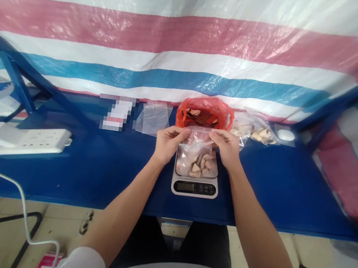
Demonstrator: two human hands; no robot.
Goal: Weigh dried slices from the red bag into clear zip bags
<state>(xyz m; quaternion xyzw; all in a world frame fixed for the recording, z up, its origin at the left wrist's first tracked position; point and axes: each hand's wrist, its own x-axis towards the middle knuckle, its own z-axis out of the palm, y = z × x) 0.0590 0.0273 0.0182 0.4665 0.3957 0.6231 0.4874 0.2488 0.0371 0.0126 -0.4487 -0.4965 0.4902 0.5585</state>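
A clear zip bag (188, 153) with several pale, dried-looking slices (202, 163) lies over the plate of a white digital kitchen scale (176, 190). My left hand (168, 142) pinches the bag's top edge at its left end. At the right end of that edge, my right hand (228, 147) pinches it too, so the mouth is stretched between both hands. The scale's display looks dark, with several round buttons beside it. Just behind my hands stands an open red plastic bag (228, 114) holding brownish slices.
Flat clear bags (153, 118) lie left of the red bag; filled clear bags (259, 130) and a white oval object (286, 135) lie right. A white power strip (45, 138) with a trailing cable (22, 194) sits left on the blue table (103, 176). Striped sheeting (179, 36) hangs behind.
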